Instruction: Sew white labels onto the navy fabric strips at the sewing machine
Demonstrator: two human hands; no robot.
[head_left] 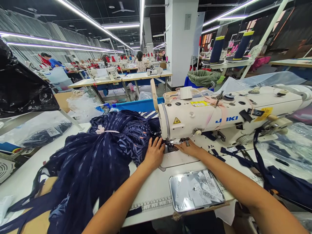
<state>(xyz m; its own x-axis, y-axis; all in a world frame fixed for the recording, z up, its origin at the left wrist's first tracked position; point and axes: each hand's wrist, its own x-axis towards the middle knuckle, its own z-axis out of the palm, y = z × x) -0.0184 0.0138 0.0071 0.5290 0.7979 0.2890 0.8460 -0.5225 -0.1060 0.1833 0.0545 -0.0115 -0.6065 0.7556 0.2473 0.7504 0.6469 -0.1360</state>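
A heap of navy patterned fabric (97,162) lies to the left of the sewing machine (195,117), reaching its needle end. My left hand (155,154) rests at the fabric's right edge, palm down with its fingers apart, just left of the presser foot (171,148). From the other side my right hand (189,149) reaches under the machine head. Its fingers are drawn together close to the foot, and whatever lies between them is hidden. A pale tie (110,131) wraps the bunched fabric.
A metal tray (196,191) of printed labels sits at the table's front edge, by a printed ruler (156,204). Navy scraps (216,155) and scissors (250,159) lie right. Two thread cones (216,50) stand behind; a black plastic bag (21,81) hangs left.
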